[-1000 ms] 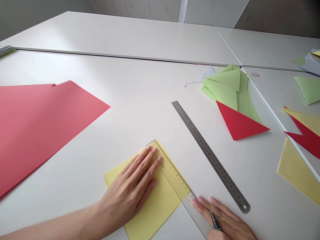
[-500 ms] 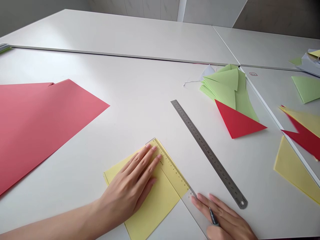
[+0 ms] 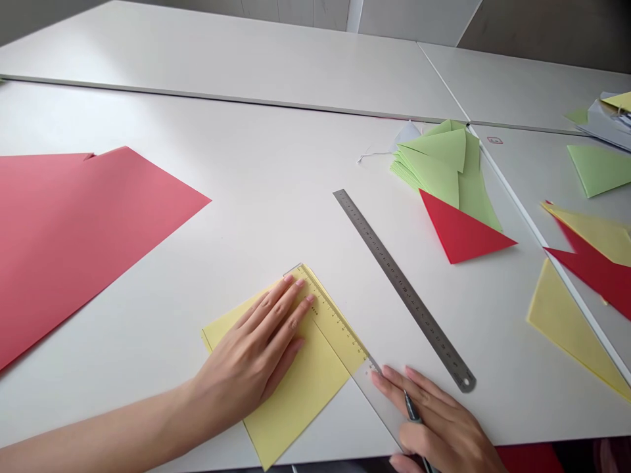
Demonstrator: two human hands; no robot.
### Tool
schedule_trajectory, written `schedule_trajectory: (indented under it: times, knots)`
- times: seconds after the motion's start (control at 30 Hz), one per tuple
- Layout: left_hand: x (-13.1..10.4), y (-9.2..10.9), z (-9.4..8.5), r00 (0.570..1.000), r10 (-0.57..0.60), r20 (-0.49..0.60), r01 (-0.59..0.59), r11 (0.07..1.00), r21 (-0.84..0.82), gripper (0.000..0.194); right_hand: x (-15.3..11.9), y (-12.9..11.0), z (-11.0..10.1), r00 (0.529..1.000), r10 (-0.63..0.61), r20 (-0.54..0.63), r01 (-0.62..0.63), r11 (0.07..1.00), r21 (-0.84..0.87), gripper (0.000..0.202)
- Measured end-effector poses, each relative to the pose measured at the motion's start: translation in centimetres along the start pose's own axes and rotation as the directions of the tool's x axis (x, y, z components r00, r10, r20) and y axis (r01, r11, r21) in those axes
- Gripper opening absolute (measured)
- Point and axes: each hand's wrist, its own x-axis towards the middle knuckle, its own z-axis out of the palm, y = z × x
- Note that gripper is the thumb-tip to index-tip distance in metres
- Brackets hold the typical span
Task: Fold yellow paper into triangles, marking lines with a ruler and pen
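Note:
My left hand [image 3: 256,341] lies flat with fingers stretched out, pressing a clear plastic ruler [image 3: 335,315] onto a folded piece of yellow paper [image 3: 300,407]. The ruler runs diagonally along the paper's right edge and sticks out past its lower right corner. My right hand [image 3: 438,420] holds a dark pen [image 3: 412,408] between thumb and fingers, tip pointing up and away. Its fingertips rest on the ruler's near end. A steel ruler [image 3: 404,289] lies on the table to the right of the yellow paper.
A large red sheet [image 3: 98,230] covers the left of the white table [image 3: 256,171]. Farther right lie a stack of green paper pieces [image 3: 438,164] and a red paper triangle [image 3: 463,230]. More yellow paper [image 3: 572,328], red paper [image 3: 601,276] and green paper [image 3: 601,167] are at the right edge.
The view has tilted down slightly, so everything sits a little higher and the table's near edge shows. Both hands, the plastic ruler and the yellow paper keep nearly the same positions relative to one another.

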Motion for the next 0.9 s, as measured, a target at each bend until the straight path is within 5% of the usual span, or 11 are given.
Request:
schedule_trajectory:
  times: [0.1, 0.23, 0.43, 0.57, 0.7, 0.77, 0.9]
  knots:
    - [0.1, -0.1, 0.1, 1.000, -0.010, 0.011, 0.010, 1.000, -0.015, 0.058, 0.0, -0.3, -1.0, 0.992, 0.051, 0.120, -0.057, 0.997, 0.050, 0.007]
    - [0.2, -0.2, 0.6, 0.999, -0.036, 0.011, 0.037, 0.998, -0.051, 0.058, -0.7, -1.2, -1.8, 0.969, 0.143, 0.202, -0.166, 0.981, 0.104, 0.022]
    - [0.4, -0.3, 1.1, 0.993, -0.106, -0.058, 0.100, 0.991, -0.088, 0.042, -2.5, -2.0, -2.6, 0.949, 0.304, 0.079, -0.314, 0.925, 0.212, 0.027]
    - [0.6, -0.7, 0.9, 0.998, -0.049, -0.034, 0.045, 0.994, -0.102, 0.032, -4.4, -2.1, -3.9, 0.916, 0.401, -0.001, -0.383, 0.877, 0.291, 0.024]
    - [1.1, -1.8, 0.6, 0.999, 0.036, 0.020, -0.030, 0.964, -0.263, 0.041, -5.3, -1.4, -4.9, 0.960, 0.278, -0.007, -0.255, 0.890, 0.377, 0.022]
    - [1.4, -2.4, 0.4, 0.989, 0.108, 0.100, -0.068, 0.937, -0.342, 0.044, -4.7, -0.8, -5.1, 0.986, 0.134, 0.103, -0.164, 0.898, 0.409, 0.025]
    - [2.4, -3.2, -0.2, 0.957, 0.228, 0.178, -0.141, 0.904, -0.403, 0.045, -2.5, -0.1, -5.0, 0.956, -0.082, 0.283, -0.048, 0.905, 0.423, 0.028]
